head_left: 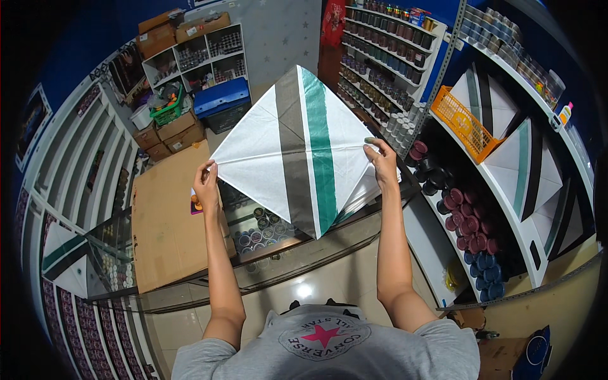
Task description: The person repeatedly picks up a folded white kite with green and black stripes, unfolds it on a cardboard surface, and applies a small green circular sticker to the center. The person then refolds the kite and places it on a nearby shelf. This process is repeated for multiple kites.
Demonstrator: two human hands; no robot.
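A diamond-shaped paper kite [253, 136], white with a grey-brown stripe and a green stripe, is stretched out between my two hands above a glass counter. My left hand [206, 180] pinches its left corner between thumb and fingers. At the opposite corner, my right hand [382, 162] grips the paper and the end of the cross spar. The kite's face is turned up toward me, one point away from me and one toward me. Creases run along the spar line. Its underside is hidden.
Below the kite stands the glass counter [272, 244] holding several round spools, with a cardboard sheet [166, 221] on its left part. Shelves of thread spools [386, 54] rise behind. To the right, a rack holds more kites [525, 161] and an orange basket [465, 123].
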